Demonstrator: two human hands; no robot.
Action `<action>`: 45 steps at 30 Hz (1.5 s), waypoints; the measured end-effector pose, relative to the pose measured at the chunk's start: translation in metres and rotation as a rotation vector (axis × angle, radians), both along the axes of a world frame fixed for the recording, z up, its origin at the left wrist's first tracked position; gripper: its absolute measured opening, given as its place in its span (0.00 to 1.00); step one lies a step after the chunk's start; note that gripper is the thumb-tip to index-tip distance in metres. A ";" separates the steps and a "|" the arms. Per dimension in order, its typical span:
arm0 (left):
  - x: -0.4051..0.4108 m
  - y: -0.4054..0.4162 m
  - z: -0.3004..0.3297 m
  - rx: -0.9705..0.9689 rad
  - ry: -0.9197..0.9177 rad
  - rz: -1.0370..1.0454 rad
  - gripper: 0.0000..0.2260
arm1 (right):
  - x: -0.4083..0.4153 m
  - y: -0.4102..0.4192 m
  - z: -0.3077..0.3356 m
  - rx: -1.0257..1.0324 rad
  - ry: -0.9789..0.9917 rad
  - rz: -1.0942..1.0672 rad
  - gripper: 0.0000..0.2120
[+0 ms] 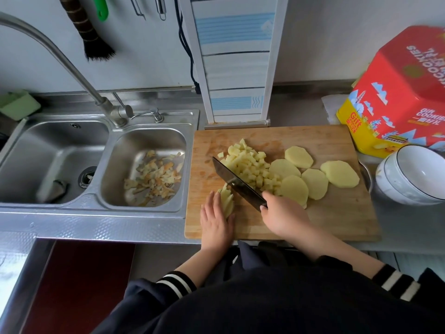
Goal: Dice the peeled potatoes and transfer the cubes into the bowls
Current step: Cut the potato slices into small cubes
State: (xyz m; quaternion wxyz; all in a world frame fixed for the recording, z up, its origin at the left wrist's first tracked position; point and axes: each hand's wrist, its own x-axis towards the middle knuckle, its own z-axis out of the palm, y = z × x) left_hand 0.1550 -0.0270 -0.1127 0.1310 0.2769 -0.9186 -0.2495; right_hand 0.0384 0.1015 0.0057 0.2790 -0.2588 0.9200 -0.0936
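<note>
- Nearest my lens is a dark garment with striped cuffs (177, 282), both forearms reaching out over the surface (96, 229).
- My left hand (216, 219) lies flat, fingers straight, pressing a bundle of potato strips (227, 201) down on the wooden cutting board (337, 213) near its front-left corner.
- My right hand (283, 214) has its fingers curled around the handle of the knife (237, 183); I can't see the handle itself under the hand.
- From that hand the dark blade runs diagonally up and left, resting against the far end of the strips, just beside my left fingertips.
- Behind the blade sits a heap of potato cubes (250, 168) around the middle of the board.
- To the right of the heap lie five potato slices (339, 173), flat, some overlapping, the nearest one touching the cubes.
- Off the board's right edge are the white bowls (409, 177), stacked; I can't tell how many. No cubes show in the top one.
- Behind the bowls stands a red and yellow cookie tin (397, 92).
- Left of the board is a double steel sink (72, 145); its right basin holds potato peelings (154, 174).
- Over the left basin arches a faucet (60, 56).
</note>
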 end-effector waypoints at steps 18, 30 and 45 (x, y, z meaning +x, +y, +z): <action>-0.007 -0.018 -0.006 -0.138 -0.008 -0.069 0.37 | -0.005 0.010 0.015 0.083 0.012 0.099 0.14; 0.004 -0.032 -0.010 -0.320 0.174 -0.205 0.13 | 0.008 0.000 0.027 0.032 0.095 0.163 0.11; -0.001 -0.039 -0.017 -0.324 0.107 -0.207 0.17 | 0.009 -0.014 0.016 0.167 0.050 0.215 0.07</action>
